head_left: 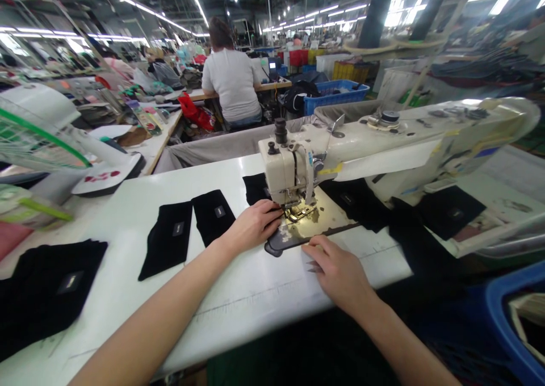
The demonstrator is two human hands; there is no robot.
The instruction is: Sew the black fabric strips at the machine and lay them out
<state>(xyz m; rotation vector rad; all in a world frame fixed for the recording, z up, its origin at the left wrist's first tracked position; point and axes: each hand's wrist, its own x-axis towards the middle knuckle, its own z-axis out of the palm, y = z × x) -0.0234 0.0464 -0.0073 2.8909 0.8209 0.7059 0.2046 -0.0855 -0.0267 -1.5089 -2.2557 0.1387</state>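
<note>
My left hand [255, 226] rests at the left edge of the sewing machine's [293, 170] metal plate [327, 215], its fingertips pressed together beside the presser foot [300, 210]. What they pinch, if anything, is hidden. Below the plate's front edge, my right hand [343, 269] is closed round small grey, flat, pointed pieces [313, 263] whose kind is unclear. Left of the machine lie two black cloth pieces, one [167, 238] beside the other [212, 215], each with a small grey label. Another black piece [254, 188] lies partly behind the machine head.
More black labelled cloth [46, 295] lies at far left, and further black pieces [357, 201] lie under the machine arm. A fan [42, 125] stands left of the white table [251, 312]. A blue basket [502, 312] is at lower right. Ahead, a person [232, 85] sits facing away.
</note>
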